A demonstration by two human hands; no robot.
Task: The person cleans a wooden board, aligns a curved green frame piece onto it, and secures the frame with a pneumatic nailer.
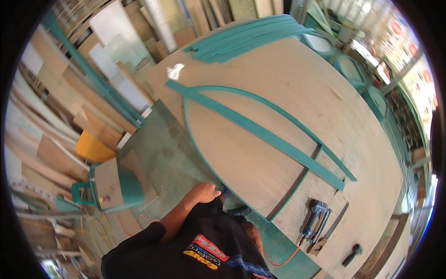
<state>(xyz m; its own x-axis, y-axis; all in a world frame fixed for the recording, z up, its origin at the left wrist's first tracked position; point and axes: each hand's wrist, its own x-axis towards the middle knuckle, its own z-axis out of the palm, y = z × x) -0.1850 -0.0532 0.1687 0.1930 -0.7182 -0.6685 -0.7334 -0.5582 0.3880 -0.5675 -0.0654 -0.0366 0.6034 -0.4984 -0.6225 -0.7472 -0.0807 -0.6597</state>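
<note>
My left hand (203, 192) is closed, fingers curled, in front of my dark shirt and just off the table's near edge. Whatever it may hold is hidden. Low beside my body is my right hand (252, 232), in shadow, its fingers not readable. Nearest to both hands lies a teal wooden frame (284, 204) with thin curved sides and a crosspiece. A long straight teal board (260, 131) lies lengthwise across it. Right of the frame rest a pneumatic nail gun (317, 216) with an orange hose (289, 260), a handsaw (335, 227) and a hammer (353, 254).
The large plywood table (362, 144) carries a stack of teal strips (246, 39) at its far end and a crumpled white scrap (175, 71). Boards and panels (118, 37) lean at the left. Teal chairs (348, 69) line the far right edge; another teal chair (127, 186) stands at left.
</note>
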